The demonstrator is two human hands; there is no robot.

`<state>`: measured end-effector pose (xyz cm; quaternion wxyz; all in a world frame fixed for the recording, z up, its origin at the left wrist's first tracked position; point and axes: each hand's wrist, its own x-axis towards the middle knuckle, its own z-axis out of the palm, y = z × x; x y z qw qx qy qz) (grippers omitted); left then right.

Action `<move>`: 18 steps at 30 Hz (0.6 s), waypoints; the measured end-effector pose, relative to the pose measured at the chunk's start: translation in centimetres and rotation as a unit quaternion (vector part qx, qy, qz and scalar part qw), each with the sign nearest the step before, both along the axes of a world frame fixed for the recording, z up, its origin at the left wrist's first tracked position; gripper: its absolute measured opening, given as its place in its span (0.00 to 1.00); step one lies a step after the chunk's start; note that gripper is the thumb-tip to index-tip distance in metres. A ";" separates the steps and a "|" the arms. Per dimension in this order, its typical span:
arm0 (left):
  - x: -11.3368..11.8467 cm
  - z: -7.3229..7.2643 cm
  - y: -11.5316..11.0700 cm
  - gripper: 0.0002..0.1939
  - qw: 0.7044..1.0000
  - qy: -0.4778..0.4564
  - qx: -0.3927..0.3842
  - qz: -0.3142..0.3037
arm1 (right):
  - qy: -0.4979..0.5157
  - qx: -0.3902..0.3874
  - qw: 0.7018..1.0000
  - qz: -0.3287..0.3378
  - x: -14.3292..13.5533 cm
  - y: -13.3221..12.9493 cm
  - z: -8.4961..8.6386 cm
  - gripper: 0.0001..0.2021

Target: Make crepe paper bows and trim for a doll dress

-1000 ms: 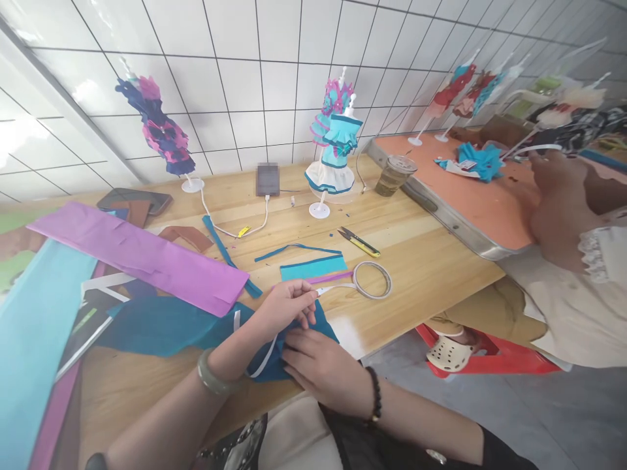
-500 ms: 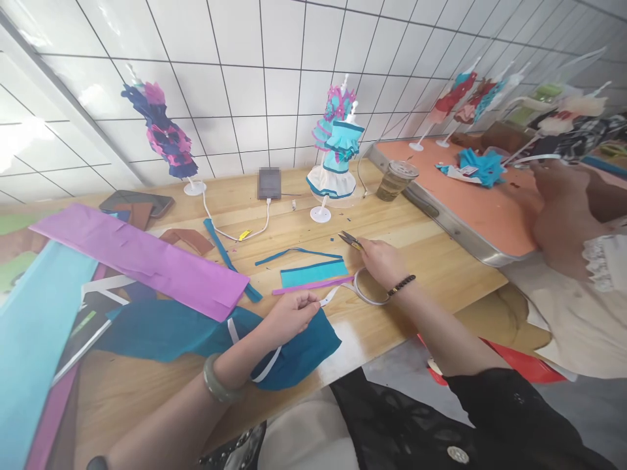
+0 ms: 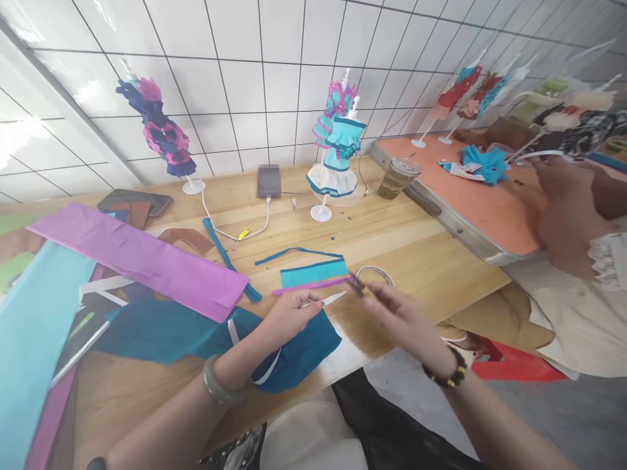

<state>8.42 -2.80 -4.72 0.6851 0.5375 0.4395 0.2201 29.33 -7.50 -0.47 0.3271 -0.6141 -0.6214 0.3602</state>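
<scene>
My left hand (image 3: pixel 292 318) is closed, thumb and fingers pinching a narrow white strip (image 3: pixel 336 297) whose pointed end sticks out to the right. Below that hand lies a dark teal cloth (image 3: pixel 313 346). In my right hand (image 3: pixel 404 321) is a pair of thread snips (image 3: pixel 361 286), their blades close to the strip's end and blurred. Just behind the snips rests a white ring-shaped roll (image 3: pixel 376 269). A light-blue fabric piece with a dark edge (image 3: pixel 313 271), a purple strip (image 3: pixel 304 286) and a thin blue strip (image 3: pixel 298 250) lie beyond my left hand.
Doll-size dresses on stands (image 3: pixel 166 140) line the tiled wall. A drink cup (image 3: pixel 398 178) is beside the orange-topped table (image 3: pixel 470 215), where a co-worker's hand (image 3: pixel 563 189) shows. Purple fabric (image 3: pixel 147 261) and a phone (image 3: pixel 137 202) lie at left.
My right hand has come nearer to me with the snips, bringing their blades beside the white strip. The strip, formerly running towards the roll, now ends in a free point. My left hand hardly moved.
</scene>
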 end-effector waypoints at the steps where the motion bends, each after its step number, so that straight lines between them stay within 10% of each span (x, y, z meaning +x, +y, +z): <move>1: 0.0 0.1 0.0 0.17 1.000 -0.003 -0.004 -0.001 | 0.008 -0.007 0.999 0.030 -0.8 -1.0 -0.4 0.18; 18: -0.3 1.0 0.0 0.16 0.995 -0.086 -0.045 -0.019 | -0.198 0.011 0.980 -0.028 -4.8 -4.8 -3.4 0.18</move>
